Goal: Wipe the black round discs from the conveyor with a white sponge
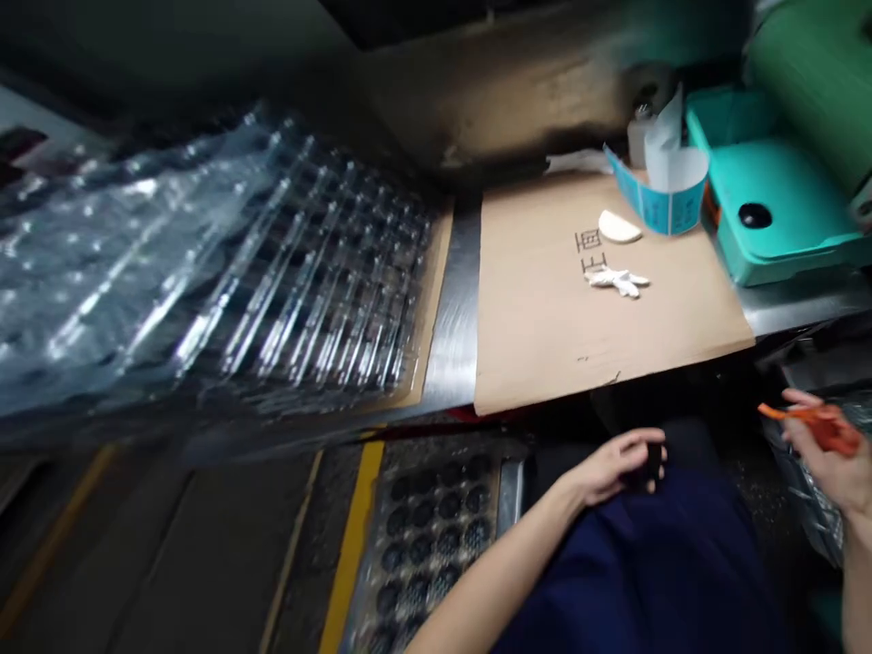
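Plainly legible on the cardboard sheet [531, 309] are two handwritten dark characters, 正面, set sideways near its middle. This sheet lies on the metal bench [455, 336], reaching its front edge. Just beside the writing sit a half-round white pad [619, 228] and some crumpled white pieces [617, 281]. At the sheet's back right corner curls a strip of blue labels [671, 211]; its print is too blurred to read. Next to it, towards the bench's right end, stands a teal case [797, 204]. Clear plastic trays [300, 272] fill the left part, blurred.

In front of the bench's front edge, the left hand [623, 465], over the lap, has its fingers closed around a small dark piece [654, 461]. Farther right, the right hand [827, 454] grips an orange tool [827, 430], its thin tip pointing left; I cannot tell its kind.
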Demonstrator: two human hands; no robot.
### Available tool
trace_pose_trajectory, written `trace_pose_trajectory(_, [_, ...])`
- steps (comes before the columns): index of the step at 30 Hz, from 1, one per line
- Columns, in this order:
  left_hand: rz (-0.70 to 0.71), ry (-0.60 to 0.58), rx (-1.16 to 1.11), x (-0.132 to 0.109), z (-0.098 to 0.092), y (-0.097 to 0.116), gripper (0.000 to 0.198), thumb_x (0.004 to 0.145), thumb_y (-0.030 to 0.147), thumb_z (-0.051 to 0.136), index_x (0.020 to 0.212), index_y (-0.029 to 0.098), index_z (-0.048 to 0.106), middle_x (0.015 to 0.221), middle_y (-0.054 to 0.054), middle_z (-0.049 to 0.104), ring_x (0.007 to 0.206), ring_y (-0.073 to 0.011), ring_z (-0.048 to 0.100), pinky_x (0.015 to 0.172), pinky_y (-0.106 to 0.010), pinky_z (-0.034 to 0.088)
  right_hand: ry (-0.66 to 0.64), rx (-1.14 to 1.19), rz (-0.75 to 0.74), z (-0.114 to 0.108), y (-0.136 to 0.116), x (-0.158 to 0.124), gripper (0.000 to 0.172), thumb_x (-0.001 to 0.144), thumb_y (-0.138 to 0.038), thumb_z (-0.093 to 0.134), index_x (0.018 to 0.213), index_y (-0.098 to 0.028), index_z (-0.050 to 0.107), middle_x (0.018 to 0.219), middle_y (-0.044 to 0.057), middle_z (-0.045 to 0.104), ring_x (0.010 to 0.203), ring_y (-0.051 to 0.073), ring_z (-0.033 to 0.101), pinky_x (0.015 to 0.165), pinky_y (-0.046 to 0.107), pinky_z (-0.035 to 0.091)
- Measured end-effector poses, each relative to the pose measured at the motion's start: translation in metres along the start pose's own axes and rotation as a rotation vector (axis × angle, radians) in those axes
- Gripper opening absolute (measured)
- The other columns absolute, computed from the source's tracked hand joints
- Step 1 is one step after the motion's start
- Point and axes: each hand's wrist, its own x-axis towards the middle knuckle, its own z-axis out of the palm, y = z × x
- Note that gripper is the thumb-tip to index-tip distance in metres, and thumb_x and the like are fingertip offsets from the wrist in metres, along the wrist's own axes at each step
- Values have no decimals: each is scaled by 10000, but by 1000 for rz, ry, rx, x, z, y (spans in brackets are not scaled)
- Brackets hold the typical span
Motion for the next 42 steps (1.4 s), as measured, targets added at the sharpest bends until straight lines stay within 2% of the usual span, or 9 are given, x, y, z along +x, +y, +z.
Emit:
trace_pose_trajectory(4, [39,283,-558,36,-38,-4,377,979,488,638,1102,133,676,1130,-162,710,994,-266,737,760,-331,594,-719,-226,35,39,-45,-75,401,1010,-598,501,1127,-273,706,995,58,788,890,272,764,778,370,598])
trace_pose_trajectory(7, [109,396,-654,56,-55,-4,406,1027,512,539,1033,124,659,1081,-166,714,951,-258,736,734,-337,596,-927,-599,4,71,-68,-99,480,1071,-555,324,959,-239,669,823,77,764,809,308,761,727,382,545])
trace_pose_trajectory(12, [198,528,-575,71,-64,-6,390,985,535,620,1021,147,621,933,-105,708,732,-190,707,661,-338,598,-1016,-822,-23,99,-89,-89,507,1079,-524,312,959,-197,681,876,144,777,886,353,769,761,393,524])
trace_pose_trajectory(16, [222,645,-269,68,-76,-15,374,978,516,634,1129,175,605,988,-86,702,710,-161,691,658,-325,594,-1031,-835,-25,105,-96,-77,506,1078,-527,323,965,-199,691,902,148,779,915,362,769,781,406,521])
trace_pose_trajectory(20, [238,741,-18,55,-83,-28,328,948,428,686,1195,224,613,1076,-68,680,897,-183,685,833,-342,587,-1037,-820,17,111,-102,-71,501,1072,-547,334,931,-213,680,922,135,782,931,370,765,774,406,512])
trace_pose_trajectory(25, [373,770,346,46,-81,-36,365,877,323,774,1208,232,650,1229,-86,653,1268,-245,582,1169,-382,405,-1055,-819,11,117,-104,-70,513,1072,-550,336,919,-206,686,917,138,781,925,360,765,768,392,502])
trace_pose_trajectory(30, [240,754,-105,56,-86,-31,339,1016,497,554,1180,203,584,1005,-69,669,841,-199,680,848,-398,582,-1055,-823,14,119,-100,-72,501,1072,-533,351,928,-201,696,916,135,780,927,354,764,766,383,494])
trace_pose_trajectory(35, [138,518,-715,60,-89,-19,464,1082,501,341,973,129,596,891,-119,682,736,-207,688,735,-397,608,-1031,-815,-14,124,-97,-75,493,1072,-524,375,915,-196,708,897,133,779,905,344,767,750,365,482])
trace_pose_trajectory(42, [184,558,-597,55,-73,-14,305,1066,395,474,1010,140,633,906,-97,719,729,-214,713,707,-395,620,-964,-737,-22,120,-98,-82,466,1065,-493,399,923,-187,721,895,135,783,909,331,768,774,368,494])
